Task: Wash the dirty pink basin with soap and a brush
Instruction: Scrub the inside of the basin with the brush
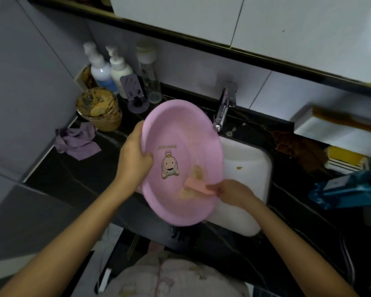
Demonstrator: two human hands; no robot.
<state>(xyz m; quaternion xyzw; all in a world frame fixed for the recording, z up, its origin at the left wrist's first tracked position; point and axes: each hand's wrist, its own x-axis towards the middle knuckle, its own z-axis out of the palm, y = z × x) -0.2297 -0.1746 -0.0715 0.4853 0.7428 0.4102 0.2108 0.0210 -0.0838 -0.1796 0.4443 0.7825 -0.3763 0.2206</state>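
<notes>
The pink basin is tilted over the left edge of the white sink, its inside facing me. A cartoon sticker and yellowish smears show on its bottom. My left hand grips the basin's left rim. My right hand holds a flat pink-orange piece, maybe a soap bar or a sponge, and presses it against the basin's lower inside next to the smears. No brush with a handle is visible.
A chrome tap stands behind the sink. Pump bottles, a clear bottle and a dirty jar crowd the back left. A purple cloth lies on the black counter. Sponges and a blue packet sit right.
</notes>
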